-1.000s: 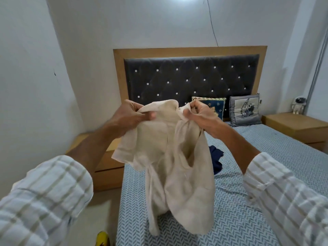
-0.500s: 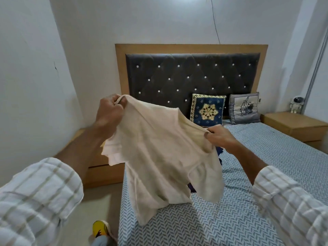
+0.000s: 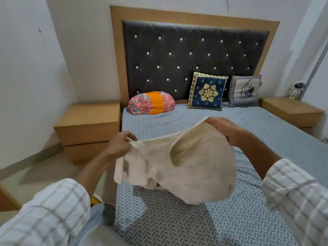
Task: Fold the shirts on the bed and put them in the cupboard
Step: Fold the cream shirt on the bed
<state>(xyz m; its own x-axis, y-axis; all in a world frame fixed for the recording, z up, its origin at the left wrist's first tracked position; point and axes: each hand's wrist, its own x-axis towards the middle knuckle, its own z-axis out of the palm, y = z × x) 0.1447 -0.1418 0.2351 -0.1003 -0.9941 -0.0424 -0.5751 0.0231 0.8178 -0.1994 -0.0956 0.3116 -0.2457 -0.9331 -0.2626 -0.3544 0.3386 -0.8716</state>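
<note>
Left hand point(image 3: 120, 144): grip pinched on the shirt's left shoulder, lower than half a second ago.
Shirt point(image 3: 181, 167): cream, spread between both hands, billowing just above the bed point(image 3: 248, 219) near its left edge; earlier it hung high.
Right hand point(image 3: 221, 129): grip clenched on the collar side.
Reading: lowering to lay flat; folding not begun, likely next.

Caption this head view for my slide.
Both hands, left and right, spread a cream shirt above the bed.
</note>
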